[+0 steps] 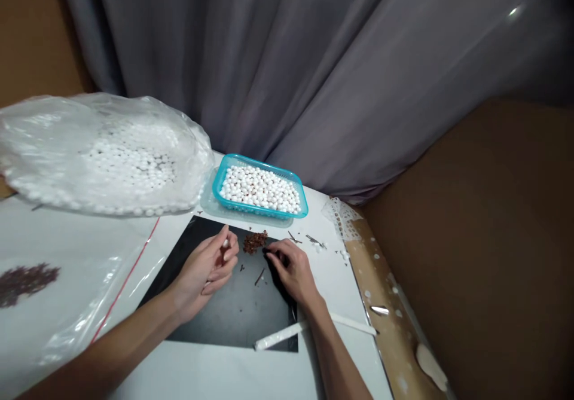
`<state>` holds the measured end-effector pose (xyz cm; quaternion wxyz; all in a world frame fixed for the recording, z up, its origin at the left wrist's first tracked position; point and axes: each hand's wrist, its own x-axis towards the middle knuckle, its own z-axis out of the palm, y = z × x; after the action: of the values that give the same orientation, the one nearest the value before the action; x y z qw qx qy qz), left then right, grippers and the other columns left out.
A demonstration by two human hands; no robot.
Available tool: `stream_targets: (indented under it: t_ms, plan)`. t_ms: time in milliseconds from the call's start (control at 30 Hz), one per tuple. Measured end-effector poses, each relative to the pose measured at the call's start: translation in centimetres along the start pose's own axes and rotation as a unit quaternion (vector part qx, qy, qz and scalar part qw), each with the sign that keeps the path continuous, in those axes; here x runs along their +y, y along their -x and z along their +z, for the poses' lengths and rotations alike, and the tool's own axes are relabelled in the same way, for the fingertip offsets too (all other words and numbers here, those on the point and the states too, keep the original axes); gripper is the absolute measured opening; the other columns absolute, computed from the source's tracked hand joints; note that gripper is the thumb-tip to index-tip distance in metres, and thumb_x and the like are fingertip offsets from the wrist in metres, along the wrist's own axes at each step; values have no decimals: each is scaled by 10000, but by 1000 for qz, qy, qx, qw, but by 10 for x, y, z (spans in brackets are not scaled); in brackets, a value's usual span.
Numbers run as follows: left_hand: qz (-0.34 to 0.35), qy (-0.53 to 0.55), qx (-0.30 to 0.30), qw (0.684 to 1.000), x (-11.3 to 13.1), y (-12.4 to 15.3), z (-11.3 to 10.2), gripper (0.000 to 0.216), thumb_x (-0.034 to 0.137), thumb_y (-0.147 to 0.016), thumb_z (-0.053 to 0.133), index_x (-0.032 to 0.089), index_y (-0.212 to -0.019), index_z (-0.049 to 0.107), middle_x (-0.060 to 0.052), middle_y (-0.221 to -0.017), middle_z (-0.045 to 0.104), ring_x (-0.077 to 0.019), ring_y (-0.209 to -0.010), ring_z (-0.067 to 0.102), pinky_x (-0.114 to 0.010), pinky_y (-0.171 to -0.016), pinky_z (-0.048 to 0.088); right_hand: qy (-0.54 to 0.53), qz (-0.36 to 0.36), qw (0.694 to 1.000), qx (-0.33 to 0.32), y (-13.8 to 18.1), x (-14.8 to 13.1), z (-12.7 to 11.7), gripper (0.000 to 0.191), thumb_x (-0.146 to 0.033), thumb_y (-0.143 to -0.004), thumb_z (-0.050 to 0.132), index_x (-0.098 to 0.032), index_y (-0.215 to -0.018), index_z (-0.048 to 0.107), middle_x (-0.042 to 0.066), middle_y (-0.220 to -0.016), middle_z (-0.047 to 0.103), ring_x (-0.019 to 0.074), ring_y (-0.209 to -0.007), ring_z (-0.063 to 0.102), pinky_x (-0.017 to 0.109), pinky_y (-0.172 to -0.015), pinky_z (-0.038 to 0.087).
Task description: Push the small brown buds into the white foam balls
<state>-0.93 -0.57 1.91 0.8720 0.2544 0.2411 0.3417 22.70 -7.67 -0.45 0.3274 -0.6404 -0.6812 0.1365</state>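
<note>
My left hand [210, 268] is over the black mat [215, 322], its fingers curled in a pinch on a small white ball [225, 243]. My right hand [291, 268] bends down at the mat's right edge, beside a small heap of reddish-brown bits [255, 242]. Its thumb and forefinger are drawn together near a dark speck; what they hold, if anything, is too small to make out. Loose brown bits and a thin dark sliver [259, 277] lie on the mat between the hands. Behind the mat, a blue plastic basket [260, 210] is filled with white balls [260, 189].
A large clear bag of white balls [130, 161] stands at the back left. In front lies a flat zip bag [112, 292] with dark reddish bits. A white strip [280, 335] crosses under my right forearm. Dark slivers [314, 240] lie right of the basket. A grey curtain [251, 59] hangs behind.
</note>
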Motion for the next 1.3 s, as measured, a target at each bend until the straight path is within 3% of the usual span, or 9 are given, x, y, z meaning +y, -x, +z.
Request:
stream_targets:
  t_ms: [133, 267, 433, 600, 833, 1033, 1133, 1300]
  plan:
    - [-52, 49, -23, 997, 1, 0, 2, 287, 381, -989, 624, 175, -826, 507, 63, -762, 323, -24, -439, 142, -109, -259, 182, -2, 6, 1000, 10, -4, 1, 8, 178, -276, -1037, 617, -251, -1145, 756, 63, -1054, 737, 207, -837, 664, 313, -777, 513]
    - [-95, 37, -32, 994, 2, 1, 4, 102, 235, -911, 573, 139, -925, 604, 37, -820, 374, -27, -439, 198, -126, -250, 223, 11, 22, 999, 22, -8, 0, 13, 177, -254, -1035, 608, -248, -1122, 762, 61, -1082, 738, 210, -898, 681, 303, -776, 506]
    - [-92, -43, -13, 995, -3, -1, 0, 257, 201, -880, 606, 155, -1131, 633, 14, -903, 466, -10, -423, 224, -117, -256, 210, 32, 32, 999, 17, -7, -5, 12, 156, -279, -1032, 622, -240, -1088, 762, 64, -1051, 732, 216, -901, 684, 303, -754, 497]
    - [-57, -120, 13, 991, -7, -1, 5, 268, 345, -910, 707, 215, -1106, 579, 22, -930, 514, -3, -417, 255, -107, -269, 177, 16, 24, 999, 21, -8, -11, 11, 178, -231, -1018, 628, -246, -1155, 741, 62, -1071, 736, 223, -929, 692, 314, -817, 518]
    - [-60, -200, 17, 978, -5, -1, 11, 406, 595, -938, 669, 212, -1007, 554, 22, -822, 559, -16, -401, 235, -110, -276, 151, 28, 33, 999, 16, -8, -11, 17, 186, -242, -1051, 569, -241, -1008, 750, 65, -1029, 720, 224, -944, 688, 308, -836, 517]
    - [-94, -152, -12, 984, -9, -1, 3, 534, 715, -969, 527, 209, -803, 489, 69, -591, 367, -41, -397, 152, -134, -290, 131, 19, 37, 999, 12, -7, -14, 15, 159, -234, -1032, 579, -231, -987, 731, 69, -1009, 710, 225, -930, 678, 313, -827, 512]
    - [-90, -150, -2, 985, -9, -2, 1, 535, 715, -958, 547, 219, -778, 455, 68, -621, 345, -51, -415, 160, -146, -295, 138, -33, 36, 999, 23, -6, -21, 8, 142, -250, -1016, 608, -222, -953, 732, 68, -959, 703, 221, -861, 657, 330, -800, 514]
    - [-94, -210, 8, 973, -10, -2, 3, 602, 738, -944, 543, 222, -675, 392, 72, -586, 291, -52, -412, 153, -159, -317, 118, -214, 35, 976, 3, -2, -44, 0, 137, -310, -996, 681, -217, -910, 732, 56, -922, 700, 199, -803, 646, 323, -735, 531]
